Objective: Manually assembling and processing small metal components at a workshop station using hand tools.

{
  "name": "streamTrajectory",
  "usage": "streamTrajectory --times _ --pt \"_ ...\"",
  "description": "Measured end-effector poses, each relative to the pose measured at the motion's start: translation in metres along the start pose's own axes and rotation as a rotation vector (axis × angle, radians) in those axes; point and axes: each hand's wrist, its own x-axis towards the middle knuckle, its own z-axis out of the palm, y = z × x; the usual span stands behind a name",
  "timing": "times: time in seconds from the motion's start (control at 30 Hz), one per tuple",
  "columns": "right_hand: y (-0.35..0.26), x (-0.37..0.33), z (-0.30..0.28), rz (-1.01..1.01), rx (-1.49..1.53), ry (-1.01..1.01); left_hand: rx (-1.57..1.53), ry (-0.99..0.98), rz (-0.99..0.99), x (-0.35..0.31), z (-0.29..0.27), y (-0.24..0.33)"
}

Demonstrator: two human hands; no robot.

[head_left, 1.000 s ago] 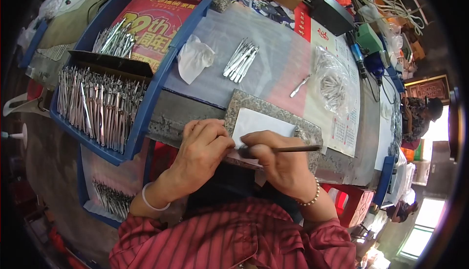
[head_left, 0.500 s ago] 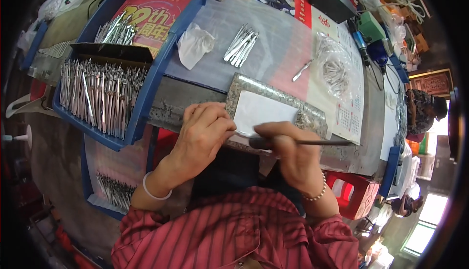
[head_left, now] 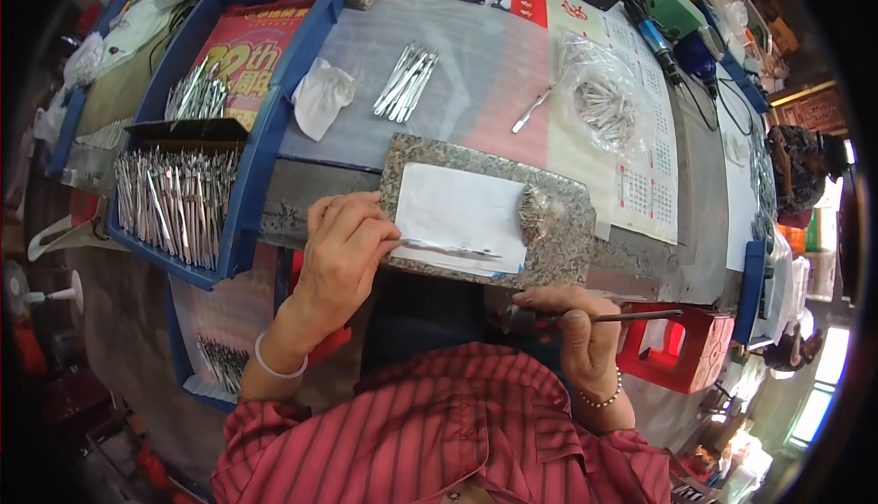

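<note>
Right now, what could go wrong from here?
The left hand pinches one end of the thin metal piece, so its fingers might get knocked if the dark tool in the right hand came across. The piece also lies near the close edge of the granite slab, so it could slip off if the pinch loosened.

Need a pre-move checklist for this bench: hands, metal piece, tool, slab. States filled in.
1. Left hand holds the thin metal piece at its left end: ok.
2. Metal piece lies over the white paper, within the granite slab's outline: ok.
3. Right hand grips the dark tool: ok.
4. Tool apart from the metal piece, off the slab's near edge: ok.
5. Metal piece's right end touching the paper: cannot tell.
6. Slab holds only paper and metal piece: not ok, a small clump sits right.
</note>
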Motion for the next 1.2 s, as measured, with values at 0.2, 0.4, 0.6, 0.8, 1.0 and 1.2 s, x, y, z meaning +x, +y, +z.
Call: streamTrajectory --times 0.2,0.4,0.6,0.8,1.0,1.2 --pt "-0.001 -0.001 -0.004 0.032 0.044 -0.027 0.093 -0.017 0.006 0.003 0.0 0.008" --pt "-0.003 0.031 0.0 -0.068 -0.031 -0.049 0.118 -0.012 0.006 0.003 0.001 0.01" --pt "-0.032 0.066 0.007 -0.34 -0.246 -0.047 0.086 0.0 -0.009 0.001 0.002 0.007" --pt "-0.033 0.085 0.035 -0.374 -0.55 -0.18 0.073 0.0 -0.008 -0.002 0.002 0.003" --pt "-0.033 0.084 0.026 -0.33 -0.308 -0.094 0.08 0.007 -0.012 -0.004 0.006 -0.003" --pt "-0.016 0.087 0.041 -0.254 -0.491 -0.188 0.056 0.021 -0.005 -0.001 0.004 0.002"
